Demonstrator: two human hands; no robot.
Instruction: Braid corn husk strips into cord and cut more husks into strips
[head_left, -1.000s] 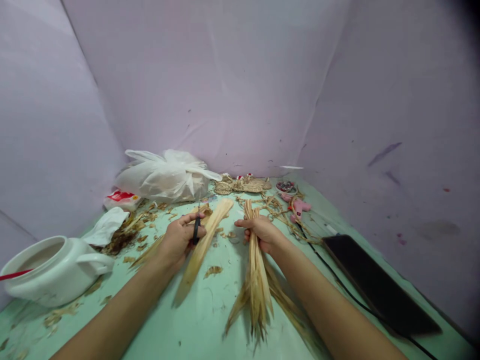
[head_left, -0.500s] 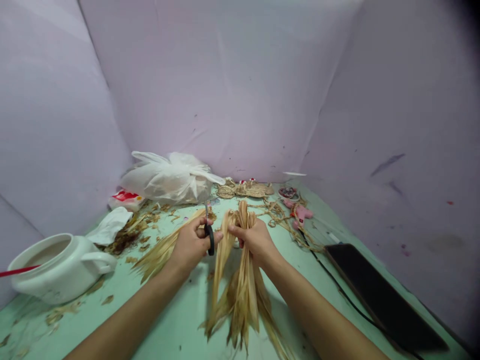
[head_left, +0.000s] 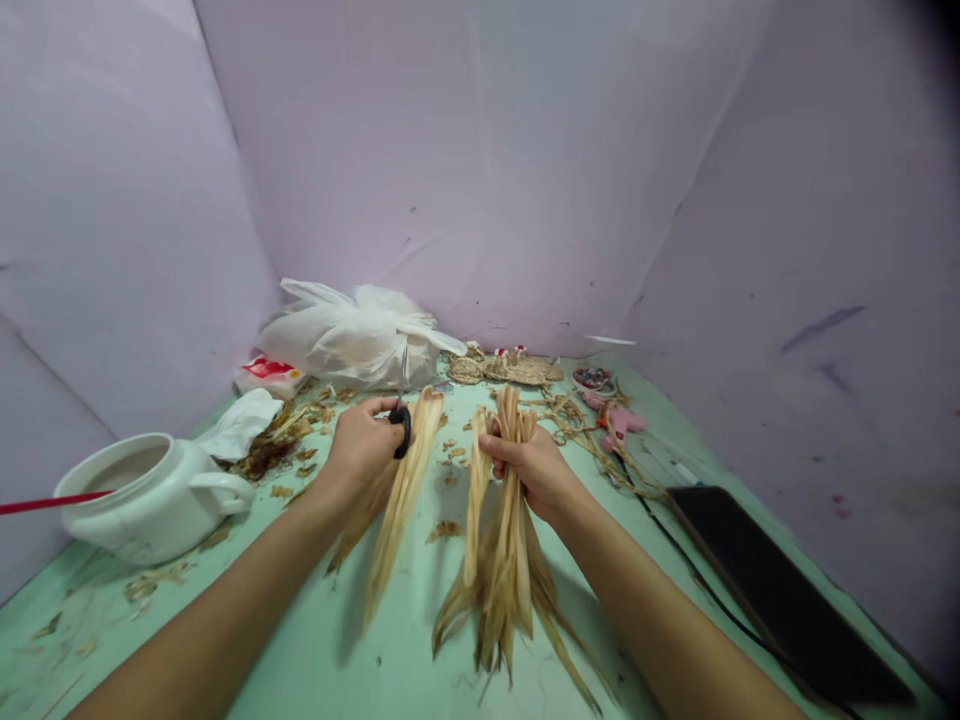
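My left hand (head_left: 364,440) is closed on a pair of scissors (head_left: 403,428), black handle at the fingers and blades pointing up and away. A pale dried corn husk strip (head_left: 405,490) hangs beside the same fingers; its upper end stands above them, and how it is gripped is partly hidden. More husk (head_left: 358,530) shows behind the left forearm. In my right hand (head_left: 536,465) a bundle of dried corn husks (head_left: 506,560) is gripped near its gathered top, the ragged ends fanning down toward me. A separate narrow strip (head_left: 477,500) hangs at the thumb side.
At left stands a white pot (head_left: 142,510) with a red stick (head_left: 52,503). A white plastic bag (head_left: 360,335), woven pieces (head_left: 521,369) and husk scraps (head_left: 306,455) lie farther back. Right are a pink glue gun (head_left: 621,422), its black cord and a dark flat slab (head_left: 780,590).
My hands have moved apart. A husk strip now hangs beside my left hand, away from the bundle. The view has shifted slightly, and the bundle stays in my right hand.
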